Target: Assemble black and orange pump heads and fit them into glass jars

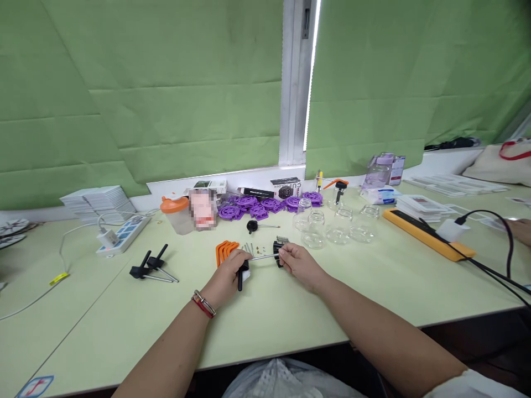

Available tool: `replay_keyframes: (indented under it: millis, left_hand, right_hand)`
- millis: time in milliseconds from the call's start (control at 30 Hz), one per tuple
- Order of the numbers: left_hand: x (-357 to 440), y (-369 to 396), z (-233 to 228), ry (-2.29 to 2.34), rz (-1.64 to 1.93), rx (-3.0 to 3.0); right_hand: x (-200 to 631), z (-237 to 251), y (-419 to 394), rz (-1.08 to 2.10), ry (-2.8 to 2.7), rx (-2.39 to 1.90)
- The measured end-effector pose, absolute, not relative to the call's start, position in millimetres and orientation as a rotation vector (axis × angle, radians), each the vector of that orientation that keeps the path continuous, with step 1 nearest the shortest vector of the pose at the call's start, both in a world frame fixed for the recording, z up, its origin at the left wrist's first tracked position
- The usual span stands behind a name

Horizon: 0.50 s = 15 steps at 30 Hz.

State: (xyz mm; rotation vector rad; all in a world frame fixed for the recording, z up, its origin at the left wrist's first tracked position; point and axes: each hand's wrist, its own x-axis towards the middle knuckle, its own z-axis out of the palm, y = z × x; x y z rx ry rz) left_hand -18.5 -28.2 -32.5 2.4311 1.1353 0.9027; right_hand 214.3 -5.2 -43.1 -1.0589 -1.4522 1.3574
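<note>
Metal rod [262, 257] spans the gap between both hands, low over the worktop [290, 309] near its middle. Left hand [230, 272] has its fingers curled shut around a black handle [240, 279] at the rod's left end; right hand [299, 263] pinches a small black block [279, 255] at the rod's other end, fingers closed on it. Orange pieces [225, 250] lie just beside the left hand, with small pins [249, 248] behind the rod. Glass jars [332, 226] stand near, behind the right hand. Purple discs [265, 203] sit farther back. Two black-handled tools [151, 266] lie well apart on the left.
</note>
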Motion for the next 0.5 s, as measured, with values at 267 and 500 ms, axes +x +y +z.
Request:
replay_keyframes:
  millis: [267, 500]
  left_hand:
    - [-18.4, -28.6, -32.8, 1.142, 0.903, 2.448]
    - [-19.6, -27.5, -32.5, 1.126, 0.904, 2.429]
  right_hand:
    - [214.4, -47.8, -3.1, 1.340, -1.508, -1.083]
    - [213.4, -41.4, -6.2, 1.405, -1.421, -1.045]
